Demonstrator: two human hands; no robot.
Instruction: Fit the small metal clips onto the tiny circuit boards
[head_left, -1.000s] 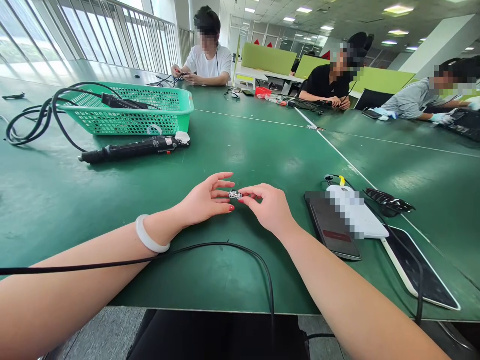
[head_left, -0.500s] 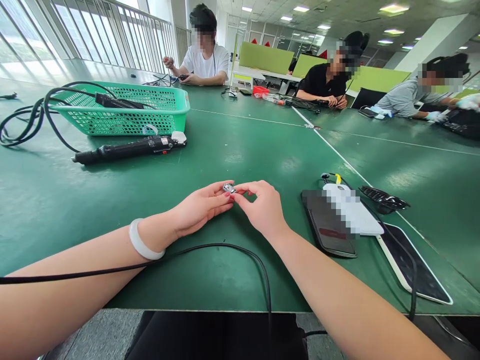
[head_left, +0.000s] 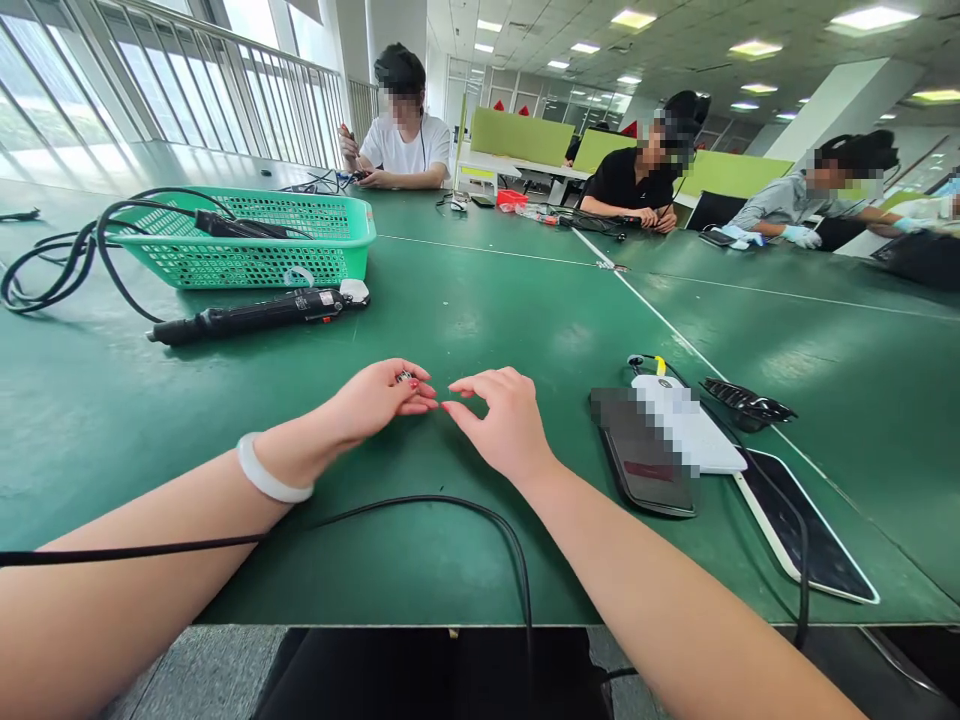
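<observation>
Over the green table, my left hand is closed round a small silvery metal part, which shows only partly between thumb and fingers. My right hand is just to the right, apart from it, with thumb and forefinger spread and nothing seen between them. A thin black cable curves across the table nearer to me and passes over my left forearm.
A green basket holding a black tool stands at the left, with a black electric screwdriver before it. To the right lie a dark phone, a white device and a tablet. Several people sit beyond.
My hands have come apart. The left has moved left with the small part, its fingers more closed over it; the right has let go and its fingertips have spread. The camera view has shifted slightly.
</observation>
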